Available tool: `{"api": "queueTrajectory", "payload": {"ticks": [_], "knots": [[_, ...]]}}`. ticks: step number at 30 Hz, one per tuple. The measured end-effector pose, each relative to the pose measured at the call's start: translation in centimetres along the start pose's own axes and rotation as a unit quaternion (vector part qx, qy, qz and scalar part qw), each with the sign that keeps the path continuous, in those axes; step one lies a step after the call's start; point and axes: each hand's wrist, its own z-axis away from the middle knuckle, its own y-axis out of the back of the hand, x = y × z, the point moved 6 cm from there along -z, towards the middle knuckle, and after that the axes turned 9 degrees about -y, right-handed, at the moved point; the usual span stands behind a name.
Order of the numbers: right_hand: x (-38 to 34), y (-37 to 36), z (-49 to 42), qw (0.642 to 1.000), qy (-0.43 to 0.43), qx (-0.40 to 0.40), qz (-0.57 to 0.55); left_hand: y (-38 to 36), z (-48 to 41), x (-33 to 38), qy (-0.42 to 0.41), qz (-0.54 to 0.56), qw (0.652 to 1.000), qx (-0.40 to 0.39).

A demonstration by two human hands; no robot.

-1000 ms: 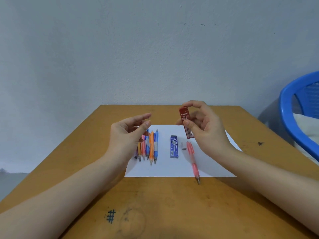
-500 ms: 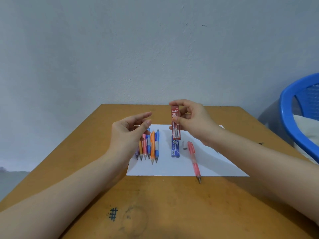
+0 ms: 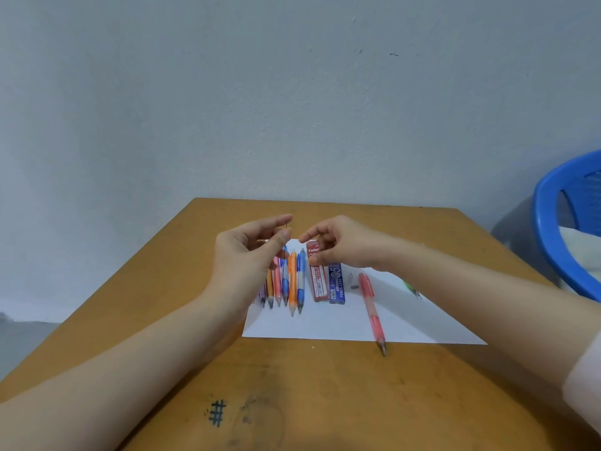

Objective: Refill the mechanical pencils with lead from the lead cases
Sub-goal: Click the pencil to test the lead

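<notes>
My left hand (image 3: 247,258) pinches a thin pencil lead (image 3: 285,255) upright between thumb and forefinger, above a row of several mechanical pencils (image 3: 292,284) on a white paper sheet (image 3: 325,327). My right hand (image 3: 341,245) holds the top of the red lead case (image 3: 318,283) with thumb and curled fingers. The case's lower end sits on the paper beside the blue lead case (image 3: 336,284). My right forefinger points toward the lead. A pink mechanical pencil (image 3: 372,310) lies to the right, its tip past the paper's edge. Two small grey pieces (image 3: 353,281) lie next to its top.
The wooden table (image 3: 325,402) carries an ink mark (image 3: 217,413) near its front. A green item (image 3: 410,287) peeks out behind my right forearm. A blue plastic chair (image 3: 553,222) stands at the right. A grey wall runs behind the table.
My right hand has lowered the red lead case from the air to the paper beside the blue case. My left hand has stayed in place with the lead.
</notes>
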Motion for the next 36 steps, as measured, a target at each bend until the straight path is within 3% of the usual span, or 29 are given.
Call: {"api": "queueTrajectory", "payload": {"ticks": [15, 22, 28, 36], "knots": [[1.3, -0.5, -1.5, 0.991, -0.054, 0.019, 0.123, 0.1, -0.2, -0.1, 0.002, 0.001, 1.000, 0.009], [0.9, -0.1, -1.1, 0.990, -0.040, 0.047, 0.129, 0.2, -0.3, -0.1, 0.001, 0.001, 1.000, 0.005], [-2.1, 2.4, 2.3, 0.990, 0.012, 0.115, 0.082, 0.2, 0.0, 0.2, 0.003, 0.019, 1.000, 0.005], [-1.1, 2.7, 6.8, 0.970, 0.002, 0.151, 0.190, 0.4, -0.1, 0.2, 0.006, 0.006, 1.000, 0.024]]}}
